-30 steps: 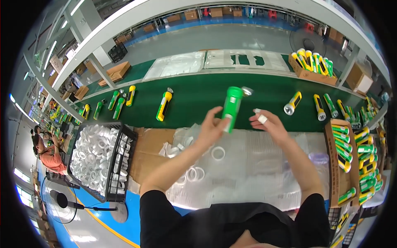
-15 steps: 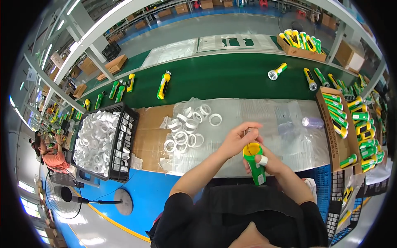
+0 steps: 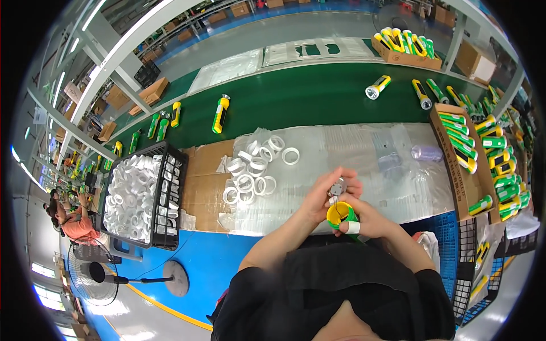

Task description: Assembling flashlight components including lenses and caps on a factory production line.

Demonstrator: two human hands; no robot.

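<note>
My left hand [image 3: 322, 198] grips a small round silvery part [image 3: 338, 186], possibly a lamp piece, just above the flashlight body. A thin wire runs from that part down toward the body. My right hand [image 3: 372, 220], with a white wrap around one digit, is closed around the green flashlight body [image 3: 339, 212]. Its yellow-lined open end tilts up toward me, and the lower part is mostly hidden by the hand. To the left, a loose group of white rings [image 3: 253, 167] lies on the plastic-covered bench [image 3: 324, 148].
A black crate [image 3: 170, 196] full of white rings stands at left. A carton [image 3: 455, 165] of green and yellow flashlights is at right, with more beside it. Beyond, flashlights lie on a green belt [image 3: 296, 96]. A fan [image 3: 96, 271] and a person [image 3: 79, 224] are at far left.
The flashlight body has tipped so its open end faces me more. My left hand has turned, bringing the silvery part into view. My head view has shifted slightly.
</note>
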